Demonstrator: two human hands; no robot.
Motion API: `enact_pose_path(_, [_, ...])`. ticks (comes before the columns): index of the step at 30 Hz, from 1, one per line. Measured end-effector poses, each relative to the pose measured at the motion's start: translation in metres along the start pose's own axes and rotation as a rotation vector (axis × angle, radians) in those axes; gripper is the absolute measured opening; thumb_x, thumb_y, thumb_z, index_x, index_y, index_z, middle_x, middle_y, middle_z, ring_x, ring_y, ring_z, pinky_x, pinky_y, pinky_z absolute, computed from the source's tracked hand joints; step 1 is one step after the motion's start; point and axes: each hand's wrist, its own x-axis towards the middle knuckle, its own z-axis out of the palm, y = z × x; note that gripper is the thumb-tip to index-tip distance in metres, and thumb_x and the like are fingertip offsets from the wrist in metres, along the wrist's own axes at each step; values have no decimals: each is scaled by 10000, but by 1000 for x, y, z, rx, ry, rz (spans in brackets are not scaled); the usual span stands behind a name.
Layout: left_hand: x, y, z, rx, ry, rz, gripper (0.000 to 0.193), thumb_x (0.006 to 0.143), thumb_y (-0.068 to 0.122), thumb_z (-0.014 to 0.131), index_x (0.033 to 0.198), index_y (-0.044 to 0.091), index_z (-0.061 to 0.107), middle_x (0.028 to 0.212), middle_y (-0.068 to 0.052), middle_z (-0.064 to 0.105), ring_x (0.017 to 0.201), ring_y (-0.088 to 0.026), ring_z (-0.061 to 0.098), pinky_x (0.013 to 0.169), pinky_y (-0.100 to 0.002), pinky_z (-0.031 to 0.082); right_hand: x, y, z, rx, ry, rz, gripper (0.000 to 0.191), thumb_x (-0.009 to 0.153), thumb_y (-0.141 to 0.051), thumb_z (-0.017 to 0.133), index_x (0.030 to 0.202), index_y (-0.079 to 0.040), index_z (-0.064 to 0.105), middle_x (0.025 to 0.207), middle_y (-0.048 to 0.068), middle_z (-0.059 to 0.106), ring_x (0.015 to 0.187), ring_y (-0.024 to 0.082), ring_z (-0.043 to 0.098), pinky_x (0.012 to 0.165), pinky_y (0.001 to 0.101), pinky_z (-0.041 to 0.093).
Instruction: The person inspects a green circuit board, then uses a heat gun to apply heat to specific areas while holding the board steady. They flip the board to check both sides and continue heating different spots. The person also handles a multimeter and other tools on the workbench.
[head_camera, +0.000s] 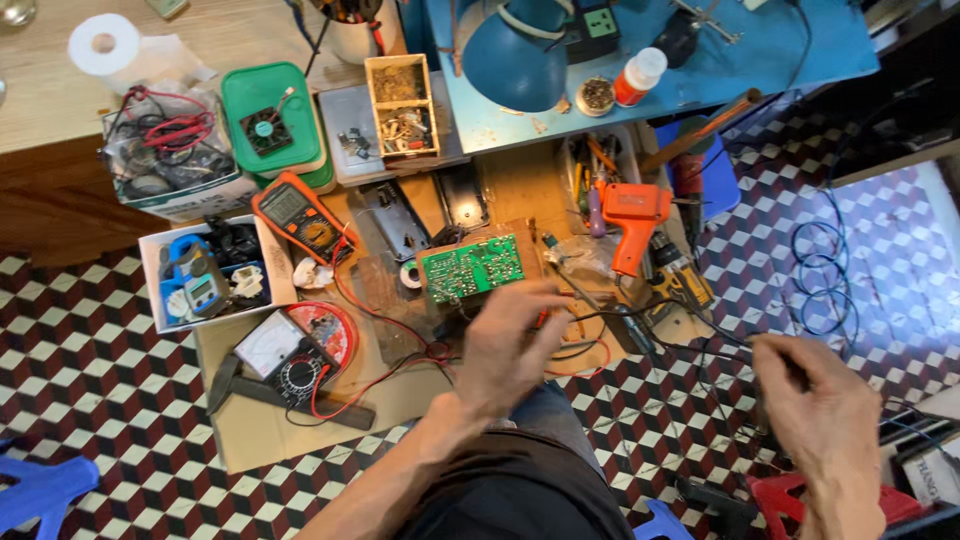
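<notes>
Head view: the person sits over a checkered tile floor (80, 340) with a sheet of cardboard (250, 440) laid on it as a work surface. The left hand (510, 340) reaches forward with fingers bent, fingertips at the lower edge of a green circuit board (472, 267) that lies flat near the centre of the cardboard; whether the fingers pinch a wire or only touch the board cannot be told. The right hand (815, 410) is raised to the right, well apart from the board, fingers closed around a thin black cable (660, 330) that runs leftward toward the board area. Red test leads (385, 320) trail from the board region to an analog multimeter (290, 360) lying at the lower left of the cardboard. An orange digital multimeter (300, 215) lies above it, beside a white tray (155, 275) containing a blue clamp meter (195, 280). A green lidded box (270, 125) carries a small cooling fan (266, 130). An orange glue gun (635, 220) lies to the right of the board, next to a yellow drill (680, 280). A blue desk lamp (515, 55) stands on a blue tabletop (780, 50).
</notes>
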Motion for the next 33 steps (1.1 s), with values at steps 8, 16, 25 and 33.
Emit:
enact_pose_path(8, [32, 49, 114, -33, -465, 103, 397, 1038, 354, 628, 804, 56, 747, 660, -134, 637, 623, -303, 636, 596, -431, 493, -8, -6, 13, -21, -223, -125, 424, 813, -177, 697, 1227, -112, 636, 996, 114, 735, 914, 308, 713, 809, 417, 557])
enact_pose_path(16, [29, 33, 86, -590, -279, -624, 313, 1017, 299, 668, 794, 87, 730, 557, 76, 447, 519, -11, 397, 437, -240, 285, 22, 113, 117, -131, -33, -161, 255, 920, -286, 623, 1072, -92, 685, 1060, 175, 715, 1016, 407, 671, 839, 501, 531])
enact_pose_path(25, [-13, 3, 56, -152, -725, -242, 290, 939, 277, 739, 828, 9, 725, 724, -56, 687, 722, -108, 623, 691, -357, 544, 118, 68, 60, -611, 223, -152, 409, 1147, -475, 461, 1122, -146, 702, 975, 143, 726, 838, 332, 715, 727, 483, 549])
enact_pose_path(33, [80, 31, 78, -602, -342, -501, 384, 990, 320, 622, 1283, 79, 678, 1191, -6, 723, 1107, -103, 657, 925, -292, 536, 155, -75, 9, 281, 300, -779, 195, 1008, -105, 701, 1186, -31, 673, 993, 172, 707, 858, 313, 713, 735, 390, 544])
